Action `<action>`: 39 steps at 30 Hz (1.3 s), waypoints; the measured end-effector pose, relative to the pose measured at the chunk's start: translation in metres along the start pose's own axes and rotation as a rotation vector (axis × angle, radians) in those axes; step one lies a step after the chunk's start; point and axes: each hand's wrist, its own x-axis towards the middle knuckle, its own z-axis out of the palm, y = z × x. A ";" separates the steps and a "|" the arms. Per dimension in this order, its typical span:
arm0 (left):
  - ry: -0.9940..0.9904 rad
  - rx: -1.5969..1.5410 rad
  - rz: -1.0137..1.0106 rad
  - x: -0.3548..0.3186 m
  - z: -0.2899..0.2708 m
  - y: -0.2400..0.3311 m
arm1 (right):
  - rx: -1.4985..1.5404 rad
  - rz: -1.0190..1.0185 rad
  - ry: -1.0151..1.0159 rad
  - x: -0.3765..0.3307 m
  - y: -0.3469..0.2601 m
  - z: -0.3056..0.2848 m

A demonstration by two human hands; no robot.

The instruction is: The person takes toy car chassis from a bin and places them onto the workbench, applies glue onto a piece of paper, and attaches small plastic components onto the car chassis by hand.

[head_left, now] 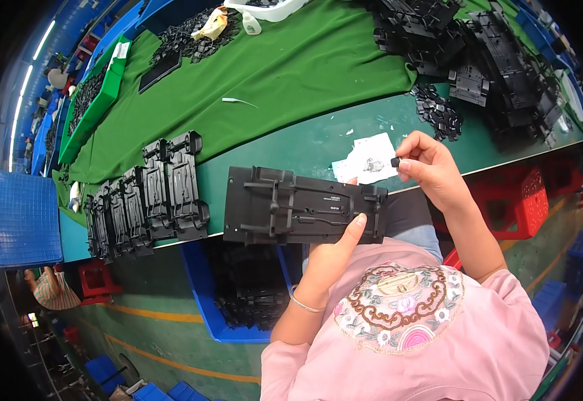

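Note:
A black plastic toy-car chassis (305,208) is gripped in my left hand (341,244), its thumb lying over the near right part. The moulded underside faces up. Between thumb and fingertips, my right hand (428,166) pinches a small black plastic piece (395,162), held up and apart from the chassis. Beneath that hand, a white paper sheet (371,158) with a small drawing lies on the table. More black chassis (183,190) stand in a row at the left. A pile of small black pieces (438,112) sits at the right.
A green cloth (271,67) covers much of the table (291,152). Stacked black chassis (505,67) fill the far right. A green bin (94,103) of black parts is at the left. Below the edge are a blue crate (201,294) and a red stool (522,204).

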 end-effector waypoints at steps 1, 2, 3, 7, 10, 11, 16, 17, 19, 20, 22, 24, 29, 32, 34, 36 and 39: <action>-0.001 0.003 -0.002 0.001 0.002 0.001 | 0.047 0.006 -0.016 -0.002 0.001 -0.001; -0.005 0.031 0.011 0.001 0.004 0.002 | 0.094 0.011 -0.032 -0.005 0.002 -0.001; -0.009 0.059 0.023 0.002 0.006 0.002 | 0.087 -0.006 -0.019 -0.007 0.003 0.000; -0.041 0.112 0.050 0.003 0.013 -0.001 | 0.022 -0.038 0.027 -0.022 -0.003 0.010; -0.112 0.127 0.007 0.002 0.019 0.001 | -0.141 -0.212 0.066 -0.027 0.000 0.019; -0.105 0.117 0.021 0.002 0.021 0.001 | -0.137 -0.212 0.068 -0.027 0.000 0.020; -0.068 0.046 0.060 0.003 0.024 0.005 | -0.377 -0.339 0.086 -0.031 0.003 0.018; -0.079 0.058 0.063 0.003 0.024 0.006 | -0.375 -0.338 0.089 -0.031 0.003 0.018; -0.091 0.071 0.064 0.003 0.025 0.007 | -0.443 -0.369 0.110 -0.031 0.003 0.018; -0.084 0.079 0.068 0.003 0.025 0.007 | -0.442 -0.369 0.112 -0.031 0.003 0.018; -0.078 0.088 0.072 0.003 0.026 0.007 | -0.419 -0.374 0.103 -0.030 0.003 0.019; -0.086 0.068 0.067 0.003 0.026 0.007 | -0.415 -0.370 0.099 -0.030 0.003 0.019; -0.092 0.065 0.041 0.004 0.025 0.007 | -0.408 -0.361 0.096 -0.029 0.004 0.018; -0.091 0.079 0.052 0.005 0.025 0.006 | -0.435 -0.382 0.093 -0.028 0.004 0.017; -0.095 0.090 0.057 0.005 0.025 0.004 | -0.460 -0.378 0.099 -0.028 0.004 0.017; -0.101 0.134 0.048 0.004 0.023 0.001 | -0.462 -0.376 0.097 -0.028 0.004 0.017; -0.119 0.057 0.040 0.004 0.025 0.003 | -0.470 -0.378 0.091 -0.027 0.004 0.017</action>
